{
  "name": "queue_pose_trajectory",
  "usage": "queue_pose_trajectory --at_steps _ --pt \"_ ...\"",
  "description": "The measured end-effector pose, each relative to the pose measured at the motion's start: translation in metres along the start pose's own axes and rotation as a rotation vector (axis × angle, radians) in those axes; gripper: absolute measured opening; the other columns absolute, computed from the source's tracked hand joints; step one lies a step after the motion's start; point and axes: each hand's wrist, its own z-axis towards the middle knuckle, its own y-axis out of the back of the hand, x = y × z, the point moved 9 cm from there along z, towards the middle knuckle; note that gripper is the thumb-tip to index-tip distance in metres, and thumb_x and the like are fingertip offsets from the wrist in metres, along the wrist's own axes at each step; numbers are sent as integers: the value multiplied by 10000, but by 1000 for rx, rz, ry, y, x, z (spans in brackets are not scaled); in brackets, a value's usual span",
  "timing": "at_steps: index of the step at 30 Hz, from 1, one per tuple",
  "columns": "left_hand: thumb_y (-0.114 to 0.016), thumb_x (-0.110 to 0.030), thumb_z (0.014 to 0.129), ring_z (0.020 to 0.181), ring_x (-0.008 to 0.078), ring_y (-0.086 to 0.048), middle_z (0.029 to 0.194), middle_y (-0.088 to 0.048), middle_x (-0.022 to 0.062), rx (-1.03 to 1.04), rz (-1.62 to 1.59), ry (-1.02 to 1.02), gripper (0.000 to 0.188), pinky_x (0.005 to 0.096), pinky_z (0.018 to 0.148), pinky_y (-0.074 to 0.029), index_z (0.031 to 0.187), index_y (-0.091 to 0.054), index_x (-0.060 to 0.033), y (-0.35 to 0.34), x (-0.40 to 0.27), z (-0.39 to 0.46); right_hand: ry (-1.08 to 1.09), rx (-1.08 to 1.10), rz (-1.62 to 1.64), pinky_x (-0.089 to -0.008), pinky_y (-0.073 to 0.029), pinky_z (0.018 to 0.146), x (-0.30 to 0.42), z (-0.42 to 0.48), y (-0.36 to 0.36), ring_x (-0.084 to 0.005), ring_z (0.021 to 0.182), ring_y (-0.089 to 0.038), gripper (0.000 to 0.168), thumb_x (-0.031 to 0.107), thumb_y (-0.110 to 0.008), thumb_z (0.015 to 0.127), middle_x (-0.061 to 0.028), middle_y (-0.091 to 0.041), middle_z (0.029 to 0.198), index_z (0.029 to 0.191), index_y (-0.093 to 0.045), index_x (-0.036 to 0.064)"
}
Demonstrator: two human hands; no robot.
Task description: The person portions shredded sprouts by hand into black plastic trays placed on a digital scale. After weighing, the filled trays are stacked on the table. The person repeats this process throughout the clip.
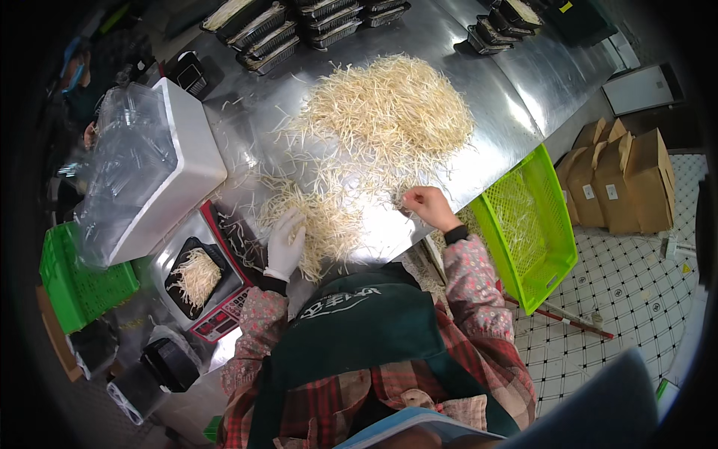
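Observation:
A large heap of bean sprouts [392,106] lies on the steel table [449,11]. My left hand [286,241], in a pale glove, rests at the left side of a smaller sprout pile [331,224]; its palm side is hidden. My right hand [423,203], bare, is at the sprouts below the large heap, its fingers curled; whether they pinch any sprouts cannot be told. To the left, a black plastic tray [180,300] of sprouts sits on a red-and-silver digital scale [238,300].
A white foam box [196,168] with clear plastic containers stands at the left. A green crate [555,224] with sprouts is at the table's right edge. Stacked black trays [269,39] stand at the back. Paper bags [634,179] are at right; another person [84,84] is upper left.

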Motion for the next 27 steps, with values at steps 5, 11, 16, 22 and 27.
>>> queue_pose_trajectory --at_steps 5,11,16,22,27 --pt "-657 -86 848 1248 343 -510 1299 -585 156 -18 120 -48 314 418 1061 -400 1161 -663 -71 -14 13 8 -157 345 -754 -373 -542 747 -10 -32 26 -270 850 -693 276 290 -741 754 -80 -729 917 993 -762 154" --pt "-677 -111 834 1241 352 -504 1287 -583 141 -7 121 -218 336 430 1050 -406 1169 -653 -87 -36 -24 45 268 -188 -350 -417 -524 673 84 42 -68 -314 779 -671 147 222 -653 823 -103 -694 935 886 -723 110" --pt "-681 -111 836 1253 343 -499 1292 -586 147 -3 86 -107 308 424 1061 -396 1141 -665 -71 -21 -11 37 222 -167 -316 -403 -510 653 69 65 -92 -305 741 -654 103 219 -675 809 -81 -683 868 815 -701 120" --pt "-673 -110 840 1273 328 -490 1320 -573 155 -8 110 -64 346 416 1077 -380 1180 -648 -57 -9 14 32 -45 17 355 -219 -459 623 24 -2 6 -54 687 -567 129 126 -733 868 18 -651 759 891 -694 5" --pt "-663 -177 847 1332 348 -417 1430 -469 168 70 209 -112 602 433 1116 -324 1399 -461 -53 -35 0 53 -507 229 -234 -287 -515 676 -83 -108 88 -140 734 -666 220 217 -723 855 -53 -722 870 989 -708 44"
